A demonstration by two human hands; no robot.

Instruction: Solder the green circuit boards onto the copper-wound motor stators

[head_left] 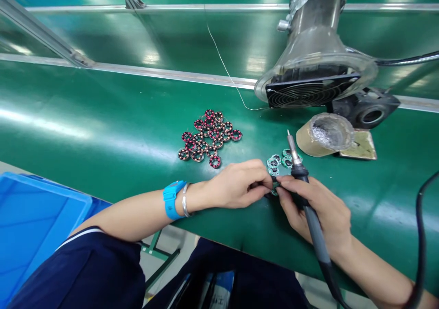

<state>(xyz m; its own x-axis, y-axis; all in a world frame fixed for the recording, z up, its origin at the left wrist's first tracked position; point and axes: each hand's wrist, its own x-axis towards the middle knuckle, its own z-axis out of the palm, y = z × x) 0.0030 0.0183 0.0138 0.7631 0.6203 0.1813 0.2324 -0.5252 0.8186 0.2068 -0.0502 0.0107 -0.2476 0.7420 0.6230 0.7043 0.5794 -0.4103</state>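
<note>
My left hand (242, 184), fingers closed in a pinch, holds a small dark and green round part (274, 191), mostly hidden by the fingertips. The thumb and forefinger of my right hand (320, 210) meet the same part from the other side. A soldering iron (313, 229) rests in my right hand, its metal tip pointing up and away from the part. Just beyond the fingertips lie several small round green circuit boards (273, 162) with black centres. Left of them, several ring-shaped copper coils (212, 135), some with red and black, sit in a loose cluster.
A fume extractor with a fan grille (310, 92) hangs over the back right. Below it stand a cardboard cup (313, 137), a soldering iron stand (368, 108) and a sponge tray (360, 145). Thin solder wire (224, 66) hangs behind. A blue bin (37, 236) is at left.
</note>
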